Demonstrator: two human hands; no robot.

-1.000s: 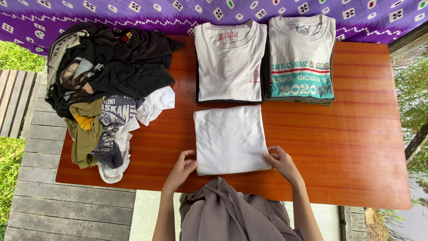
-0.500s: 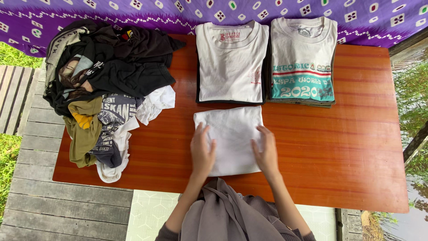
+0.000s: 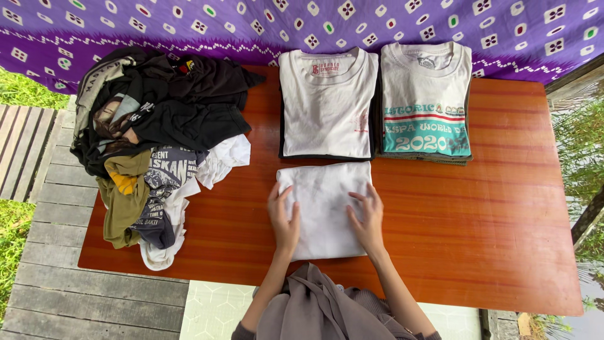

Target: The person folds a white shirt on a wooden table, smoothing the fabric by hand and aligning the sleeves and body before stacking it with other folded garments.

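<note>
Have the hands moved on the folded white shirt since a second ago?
Yes. Both hands, left and right, went from the folded white shirt's near corners up onto it, toward the two shirt stacks.

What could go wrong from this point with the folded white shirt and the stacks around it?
Both hands, left and right, press flat on the folded shirt, whose far edge lies close to the left stack; sliding it forward could nudge that stack askew. Lifting it by the sides might let the folds fall open. The loose pile hangs over the table edge at left and could slip off if knocked.
</note>
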